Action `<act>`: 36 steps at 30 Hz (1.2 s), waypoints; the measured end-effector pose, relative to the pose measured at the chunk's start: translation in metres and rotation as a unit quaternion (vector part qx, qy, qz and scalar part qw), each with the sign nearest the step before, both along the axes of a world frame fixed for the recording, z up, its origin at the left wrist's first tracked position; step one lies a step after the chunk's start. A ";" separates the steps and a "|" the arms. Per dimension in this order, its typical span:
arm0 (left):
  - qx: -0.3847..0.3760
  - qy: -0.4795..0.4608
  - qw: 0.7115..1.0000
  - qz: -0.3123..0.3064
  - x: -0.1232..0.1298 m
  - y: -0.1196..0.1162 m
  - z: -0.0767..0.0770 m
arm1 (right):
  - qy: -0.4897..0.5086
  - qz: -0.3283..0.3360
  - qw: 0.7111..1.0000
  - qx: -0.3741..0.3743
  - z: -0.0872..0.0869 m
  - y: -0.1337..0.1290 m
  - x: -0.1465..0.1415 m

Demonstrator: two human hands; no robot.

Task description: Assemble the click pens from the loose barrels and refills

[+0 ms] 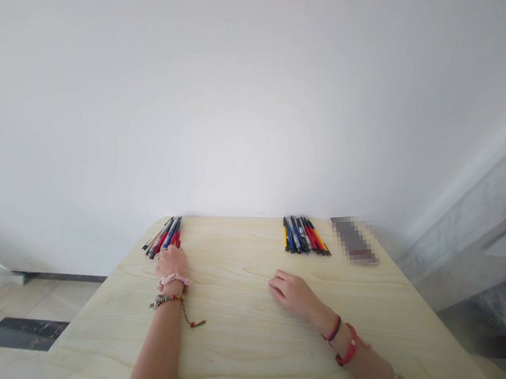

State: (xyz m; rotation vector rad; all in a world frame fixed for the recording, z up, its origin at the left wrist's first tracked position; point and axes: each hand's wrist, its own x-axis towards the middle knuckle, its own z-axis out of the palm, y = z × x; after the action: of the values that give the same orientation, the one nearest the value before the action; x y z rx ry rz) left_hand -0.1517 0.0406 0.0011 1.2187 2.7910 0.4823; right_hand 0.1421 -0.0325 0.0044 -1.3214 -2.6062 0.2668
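My left hand (171, 261) is at the near end of a fanned group of pens (165, 232) at the table's far left. Its fingers point down among the pen ends and are mostly hidden, so whether they grip a pen is unclear. These pens are red, blue, white and black. My right hand (291, 290) rests on the wood with its fingers curled together, and no object shows in it. Beyond it, apart from the hand, a second group of pens (304, 235) lies side by side, in yellow, blue, black, clear and red.
A pixelated dark flat object (354, 241) lies right of the second pen group. The pale wooden table (233, 331) meets a white wall (246, 96) at its far edge. Tiled floor (47, 305) shows at the left, and a marble-patterned ledge (469, 213) stands at the right.
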 end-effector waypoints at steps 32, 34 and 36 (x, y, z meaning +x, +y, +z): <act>-0.009 -0.424 0.763 -0.489 0.051 -0.017 0.001 | 0.410 -0.178 0.877 -0.178 -0.005 0.018 0.015; -0.032 -0.428 0.736 -0.524 0.060 -0.021 0.001 | 0.478 -0.201 0.828 -0.214 -0.005 0.021 0.018; -0.052 -0.429 0.719 -0.545 0.067 -0.023 0.000 | 0.516 -0.212 0.798 -0.229 -0.004 0.023 0.020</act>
State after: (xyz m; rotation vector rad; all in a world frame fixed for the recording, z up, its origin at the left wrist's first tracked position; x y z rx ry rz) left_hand -0.0842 0.0173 0.0009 1.7031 1.0345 0.5254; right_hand 0.1620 -0.0099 0.0000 -1.2869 -1.3212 1.1933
